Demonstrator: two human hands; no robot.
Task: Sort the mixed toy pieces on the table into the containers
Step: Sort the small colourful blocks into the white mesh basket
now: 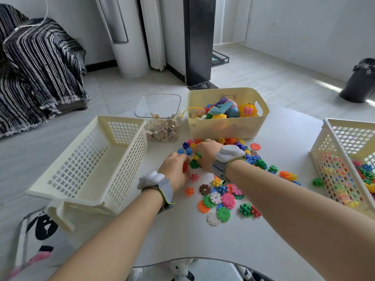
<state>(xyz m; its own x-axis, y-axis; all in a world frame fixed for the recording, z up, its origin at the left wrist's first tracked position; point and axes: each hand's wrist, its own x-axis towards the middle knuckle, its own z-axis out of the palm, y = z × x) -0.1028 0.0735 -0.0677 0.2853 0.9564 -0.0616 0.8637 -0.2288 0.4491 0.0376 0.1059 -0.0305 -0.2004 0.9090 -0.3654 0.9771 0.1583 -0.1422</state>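
The left hand [174,171] is pinching a red piece [185,166]. The right hand [205,154] is curling into the toy pieces [221,197] lying mid-table, and I cannot tell its grip. The basket at 3 o'clock [324,142] is holding many pieces, while the basket at 9 o'clock [132,159] is showing none, so I judge much sorting is remaining.

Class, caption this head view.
Left hand and right hand reach into toy pieces between an empty basket and a part-filled basket.
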